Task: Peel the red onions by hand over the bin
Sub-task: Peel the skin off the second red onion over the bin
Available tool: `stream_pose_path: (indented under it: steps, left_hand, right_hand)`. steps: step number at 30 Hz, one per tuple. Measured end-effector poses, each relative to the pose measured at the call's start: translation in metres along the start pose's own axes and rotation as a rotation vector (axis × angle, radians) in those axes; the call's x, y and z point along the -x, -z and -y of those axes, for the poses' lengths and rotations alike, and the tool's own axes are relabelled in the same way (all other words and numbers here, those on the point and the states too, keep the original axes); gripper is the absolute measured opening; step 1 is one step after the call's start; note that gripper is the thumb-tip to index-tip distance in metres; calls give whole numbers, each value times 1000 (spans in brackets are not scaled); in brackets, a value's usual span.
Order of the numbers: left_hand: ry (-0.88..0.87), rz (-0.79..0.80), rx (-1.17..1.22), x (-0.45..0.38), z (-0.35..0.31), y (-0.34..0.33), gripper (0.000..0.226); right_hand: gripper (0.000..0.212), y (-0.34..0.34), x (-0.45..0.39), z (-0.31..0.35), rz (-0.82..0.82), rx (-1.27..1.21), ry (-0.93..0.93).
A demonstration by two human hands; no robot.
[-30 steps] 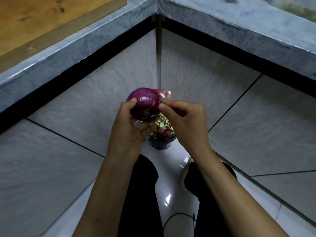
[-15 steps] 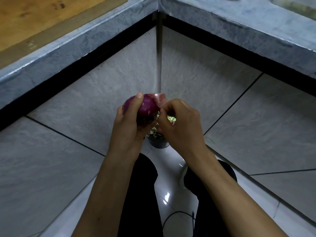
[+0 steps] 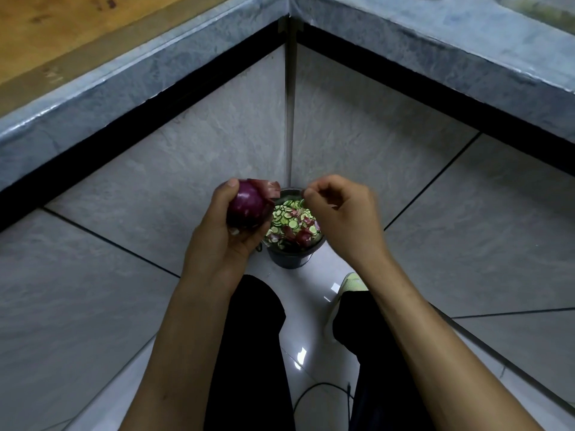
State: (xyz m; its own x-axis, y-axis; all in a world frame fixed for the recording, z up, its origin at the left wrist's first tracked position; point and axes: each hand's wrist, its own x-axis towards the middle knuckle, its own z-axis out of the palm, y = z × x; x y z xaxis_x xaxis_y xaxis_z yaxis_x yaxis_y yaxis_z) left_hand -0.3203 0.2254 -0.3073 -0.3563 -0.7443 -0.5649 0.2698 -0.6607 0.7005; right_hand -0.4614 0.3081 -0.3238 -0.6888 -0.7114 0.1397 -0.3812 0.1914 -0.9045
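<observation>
Left hand is cupping the glossy round red onion just beside the small dark round bin, right hand curled, can't tell if it's pinching peel, so I'd grab that loose papery flap and pull down over the bin.

Floor: pale glossy tile, with bright light reflections at centre and 6 o'clock.

Standing directly on it:
- Bin, dark and round, at centre, set in the corner where two grey tiled walls meet; holds green-and-white vegetable slices and red onion skins.
- Shoe, light-coloured, at 4 o'clock from the bin, just beside it, toe pointing toward the bin.
- Cable, thin and black, curving across the tile at 6 o'clock, well apart from the bin.
</observation>
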Motion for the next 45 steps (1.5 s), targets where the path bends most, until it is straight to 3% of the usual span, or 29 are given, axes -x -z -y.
stream_pose_path:
  steps: [14,23,27,31,36,41,45]
  left_hand:
    - [148,-86,-113,-99,44,-13,29]
    - [245,-102,-48,-135,49,-28,26]
    - [255,-44,-5,-133,44,-37,25]
    - [249,-3,63,-125,37,-48,30]
    - [239,57,162,-110,27,-62,44]
    - [209,71,118,-99,15,-63,49]
    - [191,72,31,-92,5,-59,48]
  right_hand:
    - [25,-41,-103,-114,242,431,-306]
    - [22,-33,-120,-125,229,326,-226]
    - [24,-31,-108,-106,274,52,-244]
    - [17,-24,-89,-73,273,-85,-130]
    - [32,-25,-80,-57,64,-94,21]
    - [12,-24,-85,-47,-39,-61,150]
    - [10,-25,-86,-39,-39,-46,162]
